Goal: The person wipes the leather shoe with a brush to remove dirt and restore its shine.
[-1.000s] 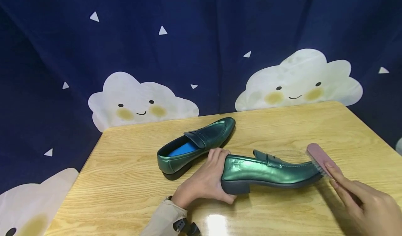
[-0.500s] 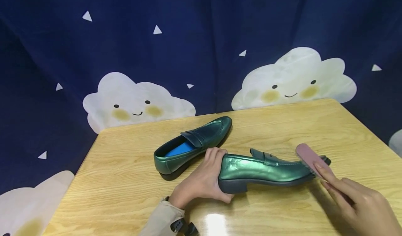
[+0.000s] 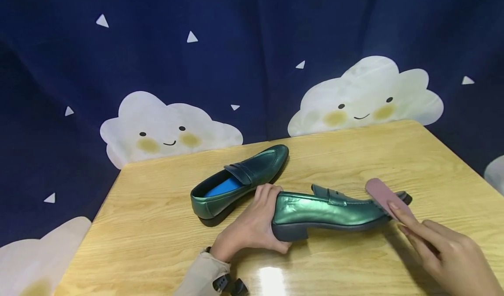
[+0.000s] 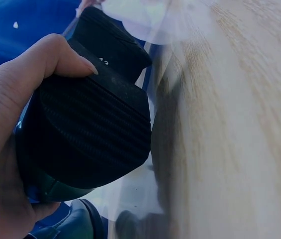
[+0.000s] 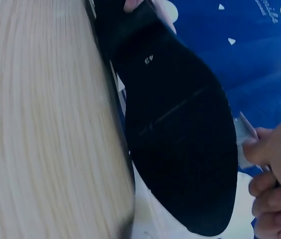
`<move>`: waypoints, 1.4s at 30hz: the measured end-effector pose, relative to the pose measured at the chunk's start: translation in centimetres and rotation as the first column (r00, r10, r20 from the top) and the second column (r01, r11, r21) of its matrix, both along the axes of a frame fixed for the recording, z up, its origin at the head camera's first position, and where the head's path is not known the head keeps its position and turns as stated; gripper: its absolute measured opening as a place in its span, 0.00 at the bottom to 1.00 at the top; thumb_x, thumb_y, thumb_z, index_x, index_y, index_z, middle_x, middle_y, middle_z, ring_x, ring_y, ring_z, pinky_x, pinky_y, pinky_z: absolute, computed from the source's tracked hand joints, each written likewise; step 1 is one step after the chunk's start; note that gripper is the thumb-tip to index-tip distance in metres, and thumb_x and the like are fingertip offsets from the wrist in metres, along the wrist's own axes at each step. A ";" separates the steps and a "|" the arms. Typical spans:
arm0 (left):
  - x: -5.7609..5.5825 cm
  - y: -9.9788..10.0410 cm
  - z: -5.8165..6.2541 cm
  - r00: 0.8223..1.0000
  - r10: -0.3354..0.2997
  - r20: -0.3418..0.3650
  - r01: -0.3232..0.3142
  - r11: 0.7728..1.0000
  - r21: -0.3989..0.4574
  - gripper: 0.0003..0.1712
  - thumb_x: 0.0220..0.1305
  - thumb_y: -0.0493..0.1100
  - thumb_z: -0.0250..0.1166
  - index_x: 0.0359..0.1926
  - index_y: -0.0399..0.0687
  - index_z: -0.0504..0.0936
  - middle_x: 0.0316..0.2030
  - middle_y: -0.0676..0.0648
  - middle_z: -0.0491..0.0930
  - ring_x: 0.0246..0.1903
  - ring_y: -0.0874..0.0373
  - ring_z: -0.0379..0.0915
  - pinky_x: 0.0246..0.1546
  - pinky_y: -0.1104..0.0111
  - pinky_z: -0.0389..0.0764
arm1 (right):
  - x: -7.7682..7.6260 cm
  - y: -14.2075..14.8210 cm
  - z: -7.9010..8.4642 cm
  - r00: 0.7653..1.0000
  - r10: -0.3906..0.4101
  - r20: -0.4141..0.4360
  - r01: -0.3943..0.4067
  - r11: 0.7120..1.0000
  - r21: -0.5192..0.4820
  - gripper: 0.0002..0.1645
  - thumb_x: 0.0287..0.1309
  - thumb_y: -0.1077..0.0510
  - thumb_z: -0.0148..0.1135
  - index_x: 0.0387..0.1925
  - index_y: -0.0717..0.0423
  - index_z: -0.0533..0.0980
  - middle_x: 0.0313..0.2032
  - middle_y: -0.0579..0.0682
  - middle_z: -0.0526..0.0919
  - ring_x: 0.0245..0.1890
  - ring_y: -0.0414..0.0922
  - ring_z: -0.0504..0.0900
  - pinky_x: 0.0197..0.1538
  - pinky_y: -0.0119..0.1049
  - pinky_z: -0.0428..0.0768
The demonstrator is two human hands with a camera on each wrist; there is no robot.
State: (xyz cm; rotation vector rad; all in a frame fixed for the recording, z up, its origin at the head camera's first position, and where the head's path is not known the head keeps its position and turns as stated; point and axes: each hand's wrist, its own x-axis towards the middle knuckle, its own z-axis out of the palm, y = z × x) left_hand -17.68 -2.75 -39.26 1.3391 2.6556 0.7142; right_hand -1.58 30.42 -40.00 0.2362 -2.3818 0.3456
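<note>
My left hand (image 3: 253,226) grips a metallic green loafer (image 3: 315,210) by its heel end, thumb pressed on the black heel (image 4: 90,129) in the left wrist view. The shoe lies on its side in the air close over the table, toe to the right, and its black sole (image 5: 185,134) fills the right wrist view. In my right hand (image 3: 449,250) is a pink-backed brush (image 3: 382,193), index finger stretched along its back. Its bristles lie against the upper near the toe, mostly hidden under the back. The matching loafer (image 3: 256,169) stands upright behind my left hand, blue insole showing.
The light wooden table (image 3: 157,243) carries both shoes' shadows. A dark blue curtain (image 3: 220,77) with printed clouds hangs right behind its far edge. A dark band (image 3: 230,283) sits at my left sleeve.
The brush has slid left along the upper, away from the toe tip, which now shows beyond it. My left hand keeps its grip on the loafer. The whole head view has shifted slightly.
</note>
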 end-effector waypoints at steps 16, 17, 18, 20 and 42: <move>0.1 0.1 0.0 0.999 -0.008 -0.043 0.007 1.000 -0.005 0.63 0.30 0.62 0.76 0.66 0.44 0.55 0.57 0.48 0.60 0.56 0.55 0.55 0.53 0.67 0.71 | -0.1 0.8 -0.2 0.986 -0.166 0.030 0.169 0.979 -0.118 0.21 0.56 0.61 0.65 0.54 0.56 0.79 0.26 0.64 0.84 0.15 0.29 0.69 0.18 0.29 0.64; 0.1 0.1 0.0 0.999 -0.007 -0.042 0.007 1.000 -0.006 0.63 0.30 0.61 0.76 0.66 0.44 0.55 0.57 0.48 0.60 0.56 0.55 0.55 0.53 0.68 0.71 | -0.1 0.9 -0.2 0.982 -0.185 0.045 0.190 0.973 -0.132 0.23 0.55 0.61 0.66 0.55 0.54 0.78 0.28 0.66 0.84 0.14 0.34 0.73 0.18 0.32 0.64; 0.1 0.1 0.0 0.999 -0.006 -0.040 0.006 1.000 -0.007 0.63 0.30 0.61 0.76 0.66 0.44 0.55 0.57 0.48 0.60 0.56 0.55 0.55 0.53 0.68 0.71 | -0.1 1.0 -0.2 0.978 -0.202 0.054 0.208 0.968 -0.142 0.24 0.54 0.62 0.67 0.54 0.54 0.78 0.29 0.68 0.83 0.15 0.42 0.77 0.19 0.35 0.66; 0.2 0.1 0.0 0.999 -0.005 -0.037 0.005 1.000 -0.009 0.63 0.30 0.61 0.77 0.66 0.44 0.55 0.57 0.48 0.60 0.56 0.55 0.55 0.53 0.68 0.71 | -0.1 1.1 -0.3 0.968 -0.237 0.080 0.247 0.957 -0.150 0.25 0.53 0.63 0.67 0.55 0.54 0.78 0.31 0.70 0.83 0.17 0.56 0.79 0.20 0.43 0.68; 0.1 -0.2 -0.9 0.868 -0.001 -0.496 0.033 0.998 0.056 0.60 0.20 0.70 0.76 0.55 0.40 0.69 0.47 0.46 0.68 0.51 0.51 0.62 0.59 0.61 0.66 | 0.4 -0.6 -0.4 0.954 -0.223 0.199 0.231 0.973 -0.020 0.19 0.64 0.55 0.58 0.52 0.59 0.79 0.19 0.50 0.78 0.16 0.41 0.72 0.22 0.39 0.72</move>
